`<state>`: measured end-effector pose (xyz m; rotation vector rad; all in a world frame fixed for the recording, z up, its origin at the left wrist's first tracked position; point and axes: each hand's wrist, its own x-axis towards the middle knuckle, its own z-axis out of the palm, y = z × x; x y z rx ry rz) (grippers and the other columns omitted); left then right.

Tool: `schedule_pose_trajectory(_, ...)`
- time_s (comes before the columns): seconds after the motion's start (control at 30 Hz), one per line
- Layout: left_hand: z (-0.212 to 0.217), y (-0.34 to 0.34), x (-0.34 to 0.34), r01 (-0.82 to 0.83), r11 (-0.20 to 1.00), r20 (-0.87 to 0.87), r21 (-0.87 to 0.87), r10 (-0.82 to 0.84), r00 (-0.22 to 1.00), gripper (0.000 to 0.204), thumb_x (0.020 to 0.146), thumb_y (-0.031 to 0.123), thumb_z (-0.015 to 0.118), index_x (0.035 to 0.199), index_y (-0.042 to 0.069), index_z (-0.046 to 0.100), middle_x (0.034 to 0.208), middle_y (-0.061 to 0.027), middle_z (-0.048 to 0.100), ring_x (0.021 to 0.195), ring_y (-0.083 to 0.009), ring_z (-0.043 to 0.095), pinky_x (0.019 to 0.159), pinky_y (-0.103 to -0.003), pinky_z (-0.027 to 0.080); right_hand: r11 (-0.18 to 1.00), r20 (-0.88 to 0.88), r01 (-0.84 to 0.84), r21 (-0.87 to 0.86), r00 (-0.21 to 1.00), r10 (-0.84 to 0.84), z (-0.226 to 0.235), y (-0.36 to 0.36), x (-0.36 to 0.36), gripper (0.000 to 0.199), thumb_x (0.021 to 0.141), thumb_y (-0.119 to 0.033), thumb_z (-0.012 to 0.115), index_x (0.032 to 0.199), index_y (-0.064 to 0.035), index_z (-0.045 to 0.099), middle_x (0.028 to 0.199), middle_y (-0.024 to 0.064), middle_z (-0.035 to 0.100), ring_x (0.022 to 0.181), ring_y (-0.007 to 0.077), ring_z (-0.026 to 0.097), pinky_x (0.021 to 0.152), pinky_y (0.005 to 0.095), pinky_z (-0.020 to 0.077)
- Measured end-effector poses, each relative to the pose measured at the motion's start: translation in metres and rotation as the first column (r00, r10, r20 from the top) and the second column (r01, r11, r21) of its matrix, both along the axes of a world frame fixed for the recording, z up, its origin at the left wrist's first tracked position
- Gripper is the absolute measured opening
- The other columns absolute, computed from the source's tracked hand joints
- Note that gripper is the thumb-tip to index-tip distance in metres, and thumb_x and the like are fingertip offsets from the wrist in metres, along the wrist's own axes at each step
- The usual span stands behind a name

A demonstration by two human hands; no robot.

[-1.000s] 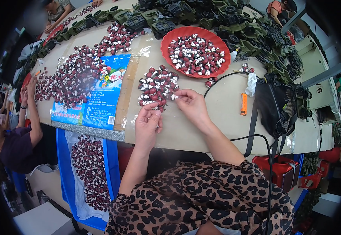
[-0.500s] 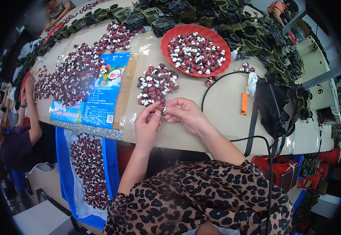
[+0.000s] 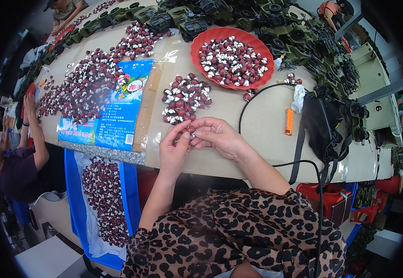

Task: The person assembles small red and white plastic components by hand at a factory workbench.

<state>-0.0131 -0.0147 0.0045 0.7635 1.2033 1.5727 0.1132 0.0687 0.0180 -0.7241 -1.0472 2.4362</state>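
My left hand (image 3: 172, 147) and my right hand (image 3: 221, 137) meet over the near edge of the table. Between their fingertips is a small dark red and white piece (image 3: 191, 129), round at the red part. Both hands pinch it, and the fingers cover much of it. Just beyond my fingertips lies a small heap of similar red, white and black pieces (image 3: 185, 98). Farther off, a scalloped red plate (image 3: 268, 72) holds many more of them.
A larger heap (image 3: 88, 85) partly covers a blue printed sheet (image 3: 129, 113). Green toy vehicles (image 3: 299, 41) crowd the far side. A black mesh bag (image 3: 326, 125), orange lighter (image 3: 288, 122) and cable lie right. Below left stands a blue bin (image 3: 132, 194) of pieces. A co-worker sits left.
My right hand's fingers have curled in closer against the left fingertips around the piece. The left hand stays almost in place. At the far left, the co-worker's hand has shifted slightly.
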Motion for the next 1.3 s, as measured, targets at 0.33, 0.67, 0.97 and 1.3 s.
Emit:
schedule_pose_trajectory(0.33, 0.0014, 0.0000, -0.0005, 0.005, 1.000, 0.021, -0.006, -0.005, 1.000, 0.025, 0.083, 0.001, 0.047, 0.106, 0.002, 0.053, 0.089, 0.0012, 0.047, 0.065, -0.0009, 0.043, 0.048, -0.013, 0.032, 1.000, -0.025, 0.000, -0.019, 1.000, 0.000, -0.0017, 0.0004, 0.0007, 0.022, 0.082, -0.004, 0.051, 0.104, 0.0003, 0.048, 0.085, 0.0077, 0.059, 0.073, 0.0125, 0.059, 0.067, 0.0228, 0.0502)
schedule_pose_trajectory(0.67, 0.0079, -0.0009, 0.0054, -0.035, 0.996, -0.004, 0.079, 0.035, 0.999, 0.032, 0.077, -0.003, 0.054, 0.107, 0.000, 0.045, 0.090, -0.0039, 0.051, 0.072, -0.0046, 0.048, 0.063, -0.016, 0.041, 0.998, -0.013, 0.027, 0.058, 1.000, -0.027, -0.0005, 0.0010, 0.0009, 0.020, 0.079, -0.001, 0.054, 0.099, -0.0004, 0.051, 0.088, 0.0064, 0.058, 0.074, 0.0094, 0.057, 0.068, 0.0213, 0.0487)
schedule_pose_trajectory(0.97, 0.0033, -0.0024, 0.0022, -0.021, 0.997, -0.038, 0.080, 0.024, 0.999, 0.030, 0.077, -0.004, 0.053, 0.105, 0.000, 0.045, 0.102, -0.0087, 0.054, 0.073, -0.0052, 0.048, 0.067, -0.017, 0.040, 0.996, -0.006, 0.089, 0.026, 0.996, -0.089, 0.0000, 0.0024, 0.0020, 0.019, 0.076, 0.001, 0.056, 0.094, 0.0018, 0.052, 0.086, 0.0067, 0.057, 0.073, 0.0095, 0.056, 0.069, 0.0209, 0.0478)
schedule_pose_trajectory(1.3, 0.0041, -0.0022, 0.0005, -0.004, 0.999, -0.016, 0.039, 0.005, 1.000, 0.031, 0.079, -0.003, 0.049, 0.110, 0.000, 0.045, 0.103, -0.0075, 0.054, 0.065, -0.0022, 0.044, 0.056, -0.015, 0.037, 0.989, -0.008, 0.123, 0.080, 0.992, -0.122, 0.0041, 0.0004, 0.0028, 0.014, 0.074, 0.000, 0.060, 0.087, 0.0006, 0.055, 0.082, 0.0069, 0.059, 0.071, 0.0108, 0.058, 0.068, 0.0212, 0.0481)
